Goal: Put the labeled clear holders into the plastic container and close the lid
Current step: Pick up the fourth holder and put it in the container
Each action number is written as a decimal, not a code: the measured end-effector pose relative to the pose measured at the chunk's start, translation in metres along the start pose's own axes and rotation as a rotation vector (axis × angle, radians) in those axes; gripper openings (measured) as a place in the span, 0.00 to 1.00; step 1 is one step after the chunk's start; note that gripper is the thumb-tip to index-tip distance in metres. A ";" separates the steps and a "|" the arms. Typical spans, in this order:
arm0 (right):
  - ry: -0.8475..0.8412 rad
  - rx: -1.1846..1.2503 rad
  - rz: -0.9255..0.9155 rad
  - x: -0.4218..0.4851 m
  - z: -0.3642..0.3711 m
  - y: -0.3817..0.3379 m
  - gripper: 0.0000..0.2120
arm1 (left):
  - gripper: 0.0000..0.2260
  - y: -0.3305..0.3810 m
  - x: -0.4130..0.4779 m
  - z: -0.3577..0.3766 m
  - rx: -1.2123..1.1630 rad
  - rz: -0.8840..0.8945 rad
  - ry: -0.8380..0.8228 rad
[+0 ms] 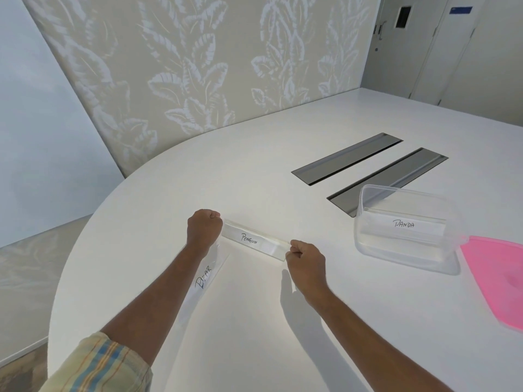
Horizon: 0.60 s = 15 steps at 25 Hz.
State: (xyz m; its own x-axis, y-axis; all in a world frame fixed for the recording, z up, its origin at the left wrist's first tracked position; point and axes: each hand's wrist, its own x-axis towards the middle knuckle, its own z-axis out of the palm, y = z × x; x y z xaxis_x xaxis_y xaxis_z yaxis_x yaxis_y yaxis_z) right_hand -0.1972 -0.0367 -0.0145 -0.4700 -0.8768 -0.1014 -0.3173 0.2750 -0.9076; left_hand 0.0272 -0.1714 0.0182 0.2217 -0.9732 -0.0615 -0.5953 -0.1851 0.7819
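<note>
Gripping PENGUIN holder (256,242) endwise, left hand (204,231) and right hand (305,261) fingers pinching; next, lift into container (407,230) beside PANDA holder (404,223).

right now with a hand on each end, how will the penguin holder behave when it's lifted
The Penguin holder looks like rigid clear plastic, so it probably stays straight between the left hand and right hand. Likely light. Its glossy faces may be slippery.

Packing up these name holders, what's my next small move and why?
Probably carry the Penguin holder right and lower it into the container beside Panda: left hand and right hand grip its ends; the lid is off.
</note>
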 end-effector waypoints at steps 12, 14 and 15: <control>0.002 0.143 0.185 0.006 0.018 -0.002 0.18 | 0.08 -0.005 0.025 0.020 -0.007 -0.027 -0.070; -0.010 0.171 0.205 0.006 0.017 -0.002 0.17 | 0.08 -0.003 0.023 0.021 -0.006 -0.029 -0.066; -0.013 0.185 0.206 0.007 0.016 -0.003 0.16 | 0.09 0.000 0.021 0.021 -0.003 -0.028 -0.065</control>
State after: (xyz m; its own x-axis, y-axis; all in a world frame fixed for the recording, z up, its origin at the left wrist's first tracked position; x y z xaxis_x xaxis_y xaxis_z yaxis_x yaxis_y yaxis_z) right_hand -0.1856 -0.0499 -0.0190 -0.4984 -0.8150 -0.2956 -0.0599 0.3725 -0.9261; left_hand 0.0160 -0.1947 0.0035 0.1877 -0.9745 -0.1233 -0.5872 -0.2119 0.7812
